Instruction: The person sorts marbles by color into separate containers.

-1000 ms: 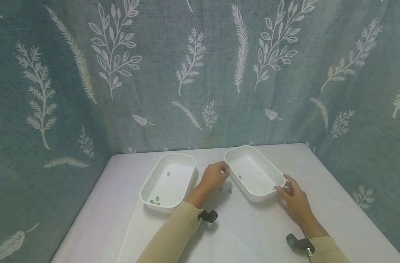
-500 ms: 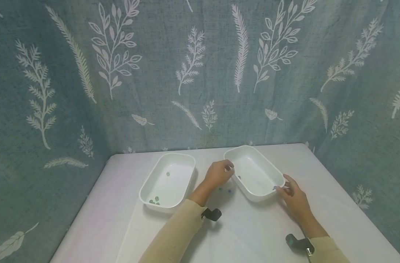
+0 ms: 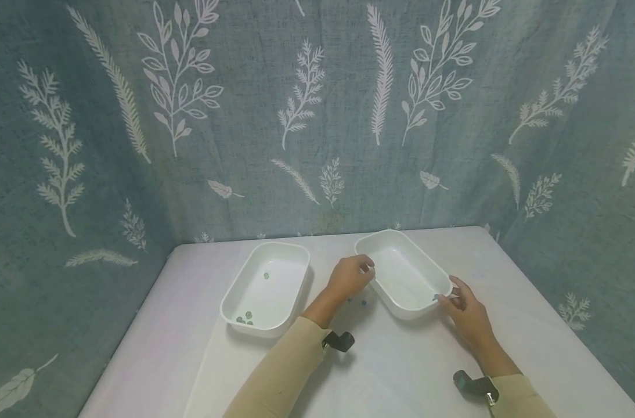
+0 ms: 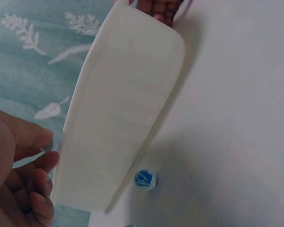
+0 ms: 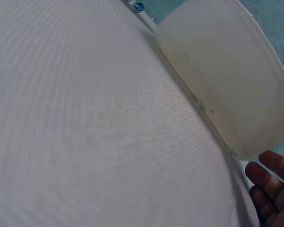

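Note:
My left hand is at the left rim of the right-hand white tray. In the left wrist view, its thumb and forefinger pinch a small greyish glass marble, with the other fingers curled below. My right hand holds the tray's near right corner, thumb at the rim and fingers outside the wall. Beside that thumb a small blue marble shows. A clear marble with a blue swirl lies on the table alongside the tray; a greenish one is close to it.
A second white tray stands to the left. Several green marbles lie in its near end and one farther back. Patterned green cloth hangs behind the white-covered table.
My left hand has moved slightly right, over the tray's left rim. The dark marble seen in the tray near that rim no longer shows. My right hand stays at the corner.

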A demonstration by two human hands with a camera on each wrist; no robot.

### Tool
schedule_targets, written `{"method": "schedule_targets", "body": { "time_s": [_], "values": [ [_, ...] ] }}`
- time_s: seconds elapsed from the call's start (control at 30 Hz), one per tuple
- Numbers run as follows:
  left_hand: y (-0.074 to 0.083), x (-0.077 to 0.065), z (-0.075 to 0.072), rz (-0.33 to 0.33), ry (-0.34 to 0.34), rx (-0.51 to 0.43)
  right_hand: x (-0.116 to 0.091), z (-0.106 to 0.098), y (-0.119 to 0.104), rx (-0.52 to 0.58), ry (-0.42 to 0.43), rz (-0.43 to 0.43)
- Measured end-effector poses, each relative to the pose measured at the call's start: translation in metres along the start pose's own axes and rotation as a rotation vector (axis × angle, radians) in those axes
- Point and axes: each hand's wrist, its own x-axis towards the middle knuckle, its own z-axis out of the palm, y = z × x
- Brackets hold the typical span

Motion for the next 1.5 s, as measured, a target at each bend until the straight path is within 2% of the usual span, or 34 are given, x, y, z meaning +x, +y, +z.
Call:
{"method": "schedule_targets", "body": {
  "time_s": [0.13, 0.43, 0.9, 1.1, 1.3, 1.5],
  "values": [
    [0.000, 0.000, 0.001, 0.008, -0.005, 0.002, -0.001, 0.001, 0.002, -0.008, 0.000, 0.007],
    [0.000, -0.001, 0.004, -0.024, -0.015, 0.003, -0.002, 0.002, 0.003, -0.011, 0.006, -0.010],
    [-0.001, -0.002, -0.001, -0.069, -0.017, 0.014, 0.000, 0.005, 0.003, -0.008, 0.008, -0.017],
    [-0.005, -0.003, -0.002, -0.050, -0.011, 0.004, 0.001, 0.005, 0.003, -0.016, 0.017, -0.020],
    [-0.009, -0.011, -0.008, -0.036, -0.007, -0.010, 0.001, 0.003, 0.002, -0.011, -0.003, -0.008],
    [-0.017, -0.018, -0.009, 0.033, 0.014, 0.024, 0.000, 0.002, 0.000, -0.024, 0.012, -0.015]
  ]
}}
